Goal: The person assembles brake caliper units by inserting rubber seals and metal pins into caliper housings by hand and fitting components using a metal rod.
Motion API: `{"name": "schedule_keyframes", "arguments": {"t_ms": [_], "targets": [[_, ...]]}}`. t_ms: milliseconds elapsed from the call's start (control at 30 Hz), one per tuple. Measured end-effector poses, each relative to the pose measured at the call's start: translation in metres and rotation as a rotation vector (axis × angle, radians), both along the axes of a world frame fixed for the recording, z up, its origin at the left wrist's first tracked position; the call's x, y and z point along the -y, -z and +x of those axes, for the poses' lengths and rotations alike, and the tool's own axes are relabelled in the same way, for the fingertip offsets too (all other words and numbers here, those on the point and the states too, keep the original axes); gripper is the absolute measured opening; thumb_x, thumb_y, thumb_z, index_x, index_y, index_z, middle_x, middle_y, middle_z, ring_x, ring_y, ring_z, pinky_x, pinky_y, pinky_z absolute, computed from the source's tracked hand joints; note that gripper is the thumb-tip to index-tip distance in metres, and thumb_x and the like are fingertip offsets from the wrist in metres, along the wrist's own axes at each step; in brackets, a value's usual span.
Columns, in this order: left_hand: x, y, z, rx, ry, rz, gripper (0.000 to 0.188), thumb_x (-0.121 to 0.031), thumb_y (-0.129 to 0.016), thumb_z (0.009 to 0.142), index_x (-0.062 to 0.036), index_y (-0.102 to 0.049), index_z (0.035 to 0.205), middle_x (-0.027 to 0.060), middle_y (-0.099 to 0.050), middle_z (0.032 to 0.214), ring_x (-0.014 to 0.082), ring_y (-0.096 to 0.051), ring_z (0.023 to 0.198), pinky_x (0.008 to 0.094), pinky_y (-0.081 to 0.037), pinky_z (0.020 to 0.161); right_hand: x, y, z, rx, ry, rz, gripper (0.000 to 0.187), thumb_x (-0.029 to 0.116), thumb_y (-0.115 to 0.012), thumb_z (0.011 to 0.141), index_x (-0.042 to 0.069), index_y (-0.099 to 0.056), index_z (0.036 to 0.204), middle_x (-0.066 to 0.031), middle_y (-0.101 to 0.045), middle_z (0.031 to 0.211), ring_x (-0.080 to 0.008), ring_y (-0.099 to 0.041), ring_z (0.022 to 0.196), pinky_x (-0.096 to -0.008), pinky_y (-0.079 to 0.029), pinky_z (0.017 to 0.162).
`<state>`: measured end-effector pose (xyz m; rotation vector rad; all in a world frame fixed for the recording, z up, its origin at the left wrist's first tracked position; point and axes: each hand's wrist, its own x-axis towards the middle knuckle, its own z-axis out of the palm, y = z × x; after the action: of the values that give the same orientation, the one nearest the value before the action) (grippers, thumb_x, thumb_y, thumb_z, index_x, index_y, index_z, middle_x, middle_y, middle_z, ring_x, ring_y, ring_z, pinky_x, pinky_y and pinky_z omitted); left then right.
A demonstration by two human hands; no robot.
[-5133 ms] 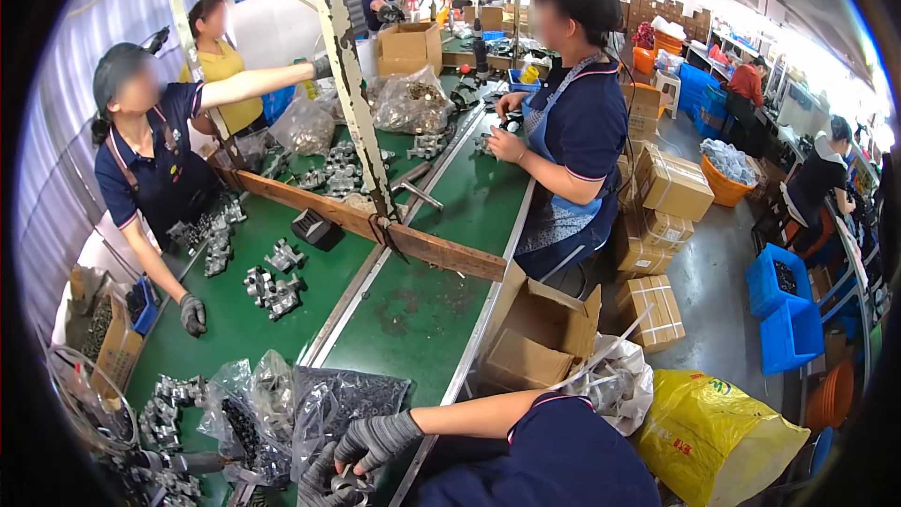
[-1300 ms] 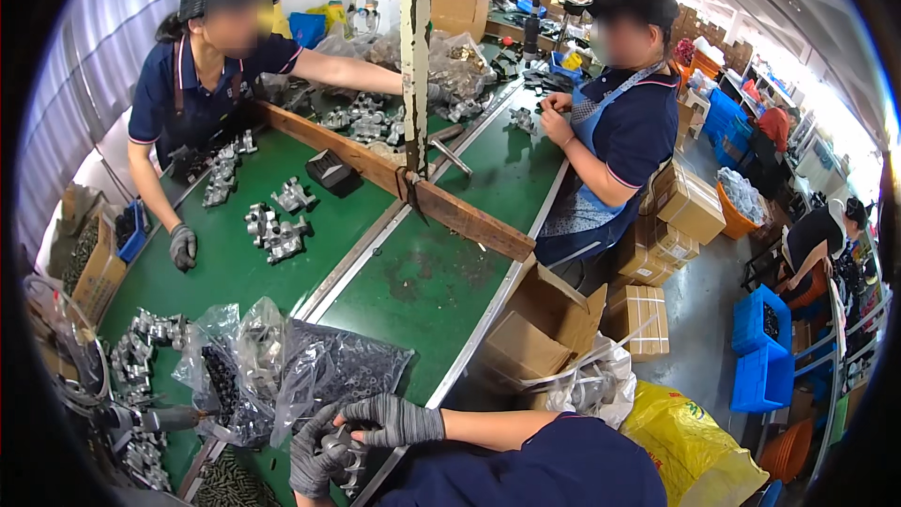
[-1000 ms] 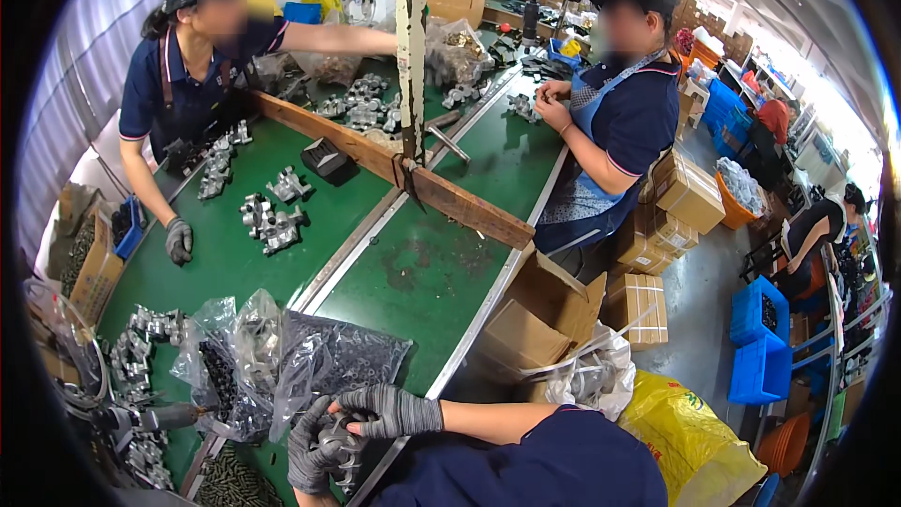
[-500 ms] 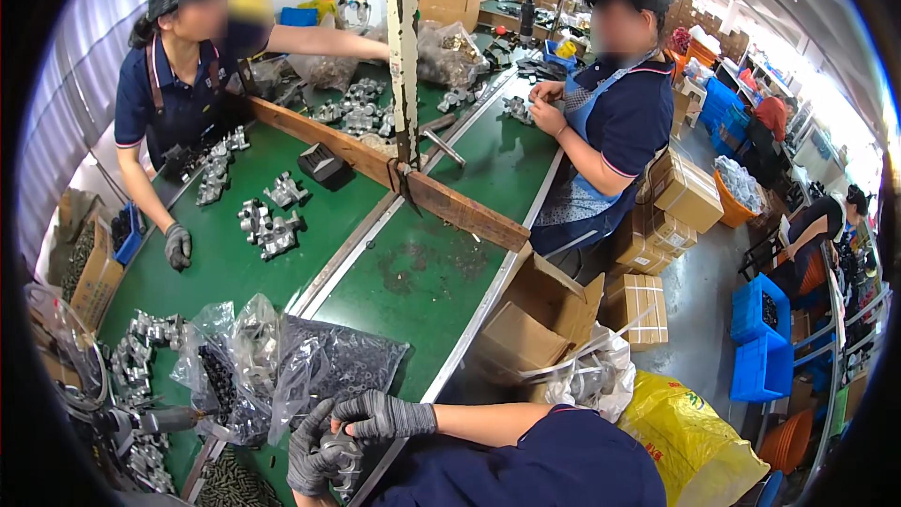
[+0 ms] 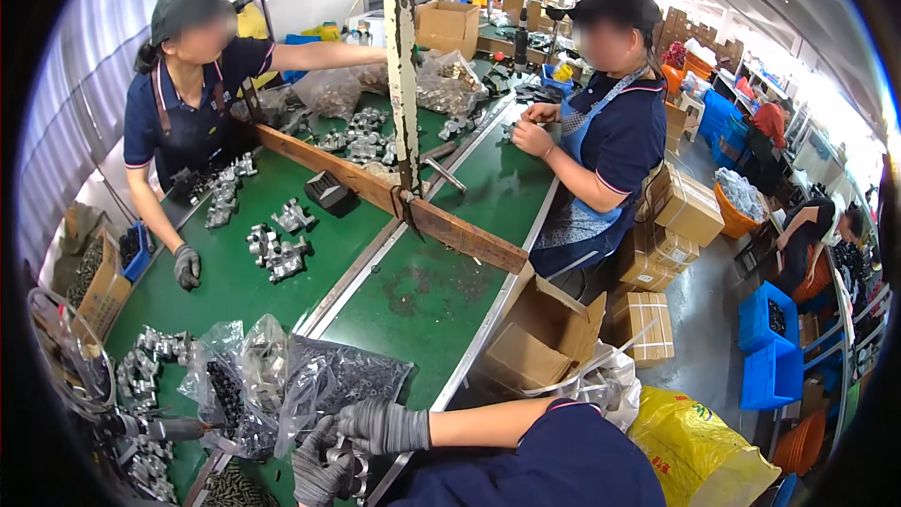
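Both my hands wear grey knit gloves and meet low in the middle, by the near edge of the green bench. My left hand (image 5: 321,466) is closed around a silver cast metal part (image 5: 358,474). Over the top of that part, my right hand (image 5: 385,425) has its fingers pinched together; whatever is between them is hidden. Just beyond my hands lie a plastic bag of small black parts (image 5: 352,378) and a clear bag with metal pieces (image 5: 266,354). A power driver (image 5: 171,428) points in from the left, near a heap of similar castings (image 5: 141,376).
Dark pins (image 5: 237,488) fill a spot at the bench's near end. A wooden board (image 5: 460,233) and a painted post (image 5: 404,84) divide the bench. Co-workers stand at the far left and far right. An open carton (image 5: 544,329) and a yellow sack (image 5: 699,446) stand at right.
My view has shifted slightly, so the bench sits a little lower and further right. My hands stay together on the metal part, which has turned between them.
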<state>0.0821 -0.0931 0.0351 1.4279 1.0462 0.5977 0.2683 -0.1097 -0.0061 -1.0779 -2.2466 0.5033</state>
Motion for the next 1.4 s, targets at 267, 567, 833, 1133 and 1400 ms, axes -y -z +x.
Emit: {"name": "schedule_keyframes", "arguments": {"t_ms": [267,567,833,1133,1400], "targets": [[0.008,-0.03,0.008,0.028,0.119,0.123,0.078,-0.022,-0.077,0.068,0.0056,-0.041,0.132,0.013,-0.063,0.106,0.0187,-0.062,0.094,0.0315,-0.049,0.084,0.016,0.035,-0.019,-1.132,0.301,-0.681,0.012,0.005,-0.067,0.075,0.001,-0.066,0.087,-0.0039,-0.065,0.078,-0.0122,-0.06,0.069,-0.0272,-0.049,0.066],[-0.028,-0.012,-0.013,0.069,0.115,0.305,0.088,-0.05,-0.077,0.06,-0.0001,-0.051,0.127,0.0128,-0.051,0.127,0.0222,-0.053,0.11,0.0347,-0.041,0.095,-0.004,-0.036,0.023,-0.788,-0.029,-0.621,0.047,0.012,-0.072,0.078,0.004,-0.054,0.121,-0.0031,-0.057,0.104,-0.0106,-0.053,0.094,-0.0269,-0.045,0.085],[-0.017,-0.022,-0.008,0.384,0.157,-0.24,0.087,-0.03,-0.077,0.066,-0.0012,-0.038,0.138,0.0087,-0.052,0.124,0.0172,-0.052,0.106,0.0311,-0.041,0.095,-0.004,-0.042,0.007,-0.624,-0.004,-0.744,0.024,0.014,-0.069,0.081,0.002,-0.058,0.1,0.0009,-0.058,0.085,-0.0063,-0.053,0.08,-0.0243,-0.045,0.073],[0.009,0.015,-0.004,0.892,-0.025,-0.471,0.081,-0.025,-0.073,0.068,0.0035,-0.038,0.135,0.0173,-0.056,0.12,0.028,-0.058,0.106,0.0362,-0.046,0.094,0.013,-0.029,0.003,-0.999,0.259,-0.728,0.021,0.013,-0.071,0.08,0.005,-0.059,0.094,0.0046,-0.053,0.076,-0.0033,-0.048,0.072,-0.0205,-0.042,0.065],[-0.002,0.008,0.002,0.525,-0.219,-0.318,0.051,-0.029,-0.077,0.069,0.002,-0.061,0.105,0.0116,-0.065,0.098,0.0202,-0.064,0.085,0.0304,-0.054,0.073,0.019,-0.019,0.01,-1.117,0.105,-0.752,0.025,0.013,-0.071,0.08,0.005,-0.056,0.098,0.0039,-0.054,0.079,-0.0036,-0.05,0.072,-0.0199,-0.042,0.063]]}}
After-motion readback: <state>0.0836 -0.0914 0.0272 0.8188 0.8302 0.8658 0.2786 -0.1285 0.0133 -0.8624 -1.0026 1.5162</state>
